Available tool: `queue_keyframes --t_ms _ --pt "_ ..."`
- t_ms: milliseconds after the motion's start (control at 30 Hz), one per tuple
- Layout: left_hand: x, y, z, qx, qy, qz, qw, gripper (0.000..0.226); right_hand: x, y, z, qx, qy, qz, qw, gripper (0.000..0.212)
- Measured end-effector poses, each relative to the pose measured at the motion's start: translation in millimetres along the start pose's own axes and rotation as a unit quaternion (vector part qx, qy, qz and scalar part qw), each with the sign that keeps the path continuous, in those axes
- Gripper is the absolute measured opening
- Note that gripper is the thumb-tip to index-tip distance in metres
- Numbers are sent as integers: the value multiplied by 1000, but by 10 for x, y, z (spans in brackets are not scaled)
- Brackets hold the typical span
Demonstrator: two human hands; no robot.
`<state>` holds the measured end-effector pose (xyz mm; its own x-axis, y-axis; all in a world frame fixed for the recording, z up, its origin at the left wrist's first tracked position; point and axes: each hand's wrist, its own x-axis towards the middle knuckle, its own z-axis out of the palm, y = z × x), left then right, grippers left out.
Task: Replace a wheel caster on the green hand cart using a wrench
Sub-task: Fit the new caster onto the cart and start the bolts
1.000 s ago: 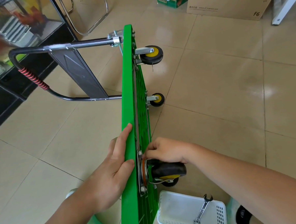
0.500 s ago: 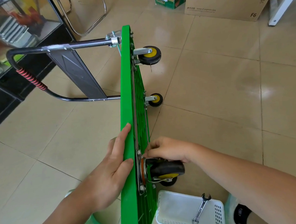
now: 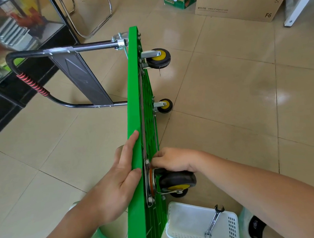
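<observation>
Head view: near right, wrench (image 3: 213, 220) lies untouched in white basket (image 3: 190, 224). Just beyond, caster (image 3: 176, 181) is mounted at the near end of green hand cart (image 3: 133, 102), which stands on edge. Right hand (image 3: 174, 161) has fingers curled, pinching at the plate's mounting bolt (image 3: 147, 162). Left hand (image 3: 117, 181) lies flat, fingers straight, bracing the deck's left face. Caster looks stiff and fairly heavy, steel and rubber; best gripped by fork or wheel. Far end: two casters (image 3: 158, 57), handle (image 3: 32, 83).

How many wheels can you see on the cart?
4: far wheel at the cart's far end, second wheel nearer, near wheel beneath the right hand, fourth wheel mostly hidden behind it.
</observation>
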<state>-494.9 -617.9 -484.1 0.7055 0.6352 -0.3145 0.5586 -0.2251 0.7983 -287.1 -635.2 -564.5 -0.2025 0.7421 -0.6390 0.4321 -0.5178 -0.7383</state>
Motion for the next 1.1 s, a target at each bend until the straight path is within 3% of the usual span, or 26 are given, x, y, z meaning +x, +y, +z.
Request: queue_keyframes --t_ms 267,400,500,733,1100 --pt "-10 3 -7 0 -4 0 1000 76 -46 28 -6 56 7 11 998 28" --pt "0 17 -8 2 -6 -1 1000 76 -41 88 -46 90 3 -10 996 34" --pt "1 12 -15 4 -5 -3 1000 76 -18 82 -54 47 9 -26 998 22" --pt "7 0 -1 4 2 -1 1000 76 42 59 -11 -9 6 -48 999 23" --pt "7 -3 -8 7 -4 2 1000 75 2 118 -28 95 -4 -6 995 31"
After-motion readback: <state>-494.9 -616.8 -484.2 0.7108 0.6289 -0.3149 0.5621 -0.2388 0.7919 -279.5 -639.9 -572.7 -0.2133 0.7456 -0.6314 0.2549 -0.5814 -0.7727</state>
